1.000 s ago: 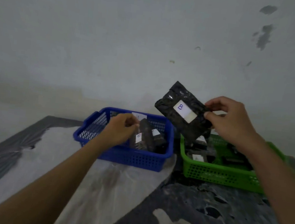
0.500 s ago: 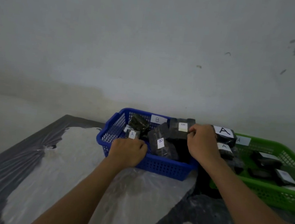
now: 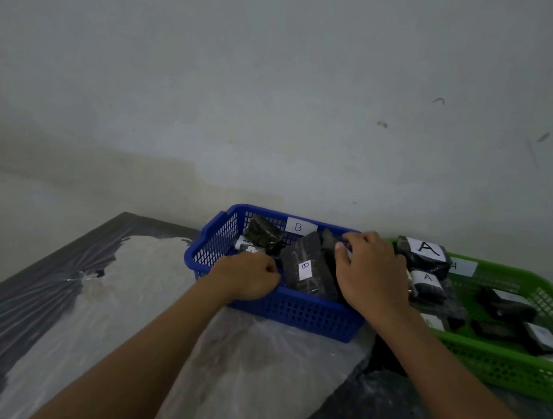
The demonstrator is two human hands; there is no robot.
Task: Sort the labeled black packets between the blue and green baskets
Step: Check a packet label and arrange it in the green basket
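The blue basket (image 3: 214,248), tagged B on its far wall, holds several black packets. One with a B label (image 3: 306,270) leans in the middle and another (image 3: 262,235) lies at the far left. My left hand (image 3: 246,280) is curled in a fist over the basket's near rim. My right hand (image 3: 372,277) reaches over the basket's right end, its fingers pinching a black packet (image 3: 328,244) that stands inside. The green basket (image 3: 505,369) on the right holds several packets, two of them labelled A (image 3: 425,258).
Both baskets stand at the far edge of a dark table (image 3: 8,309) against a pale wall (image 3: 282,89). Clear plastic sheeting (image 3: 243,371) lies in front of the blue basket. The table's left edge runs diagonally toward me.
My right hand carried the B packet down from mid-air into the blue basket's right end. My left hand dropped from inside the basket to its near rim. The view shifted left.
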